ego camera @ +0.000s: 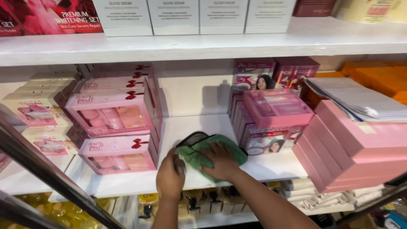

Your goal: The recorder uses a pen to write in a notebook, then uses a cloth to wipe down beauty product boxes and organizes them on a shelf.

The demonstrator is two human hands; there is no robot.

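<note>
Centre of frame: green cloth (pixel 220 148), pressed flat on white shelf (pixel 271 165) under right hand (pixel 221 161), fingers spread. Left hand (pixel 170 177) just beside, at cloth's left edge, touching it. Left of centre: stacked pink gift boxes (pixel 111 114) with clear windows and red bows. Right: pink boxes (pixel 352 144), papers (pixel 360 99) on top. Upper edge: row of white cartons (pixel 197 16).

A shop: white shelves (pixel 203 44) stacked with rows of pink boxed cosmetics sets (pixel 111 111)

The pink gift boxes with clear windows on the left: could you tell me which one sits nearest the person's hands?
The bottom windowed box, beside the left hand; the upper one sits higher on the stack.
</note>
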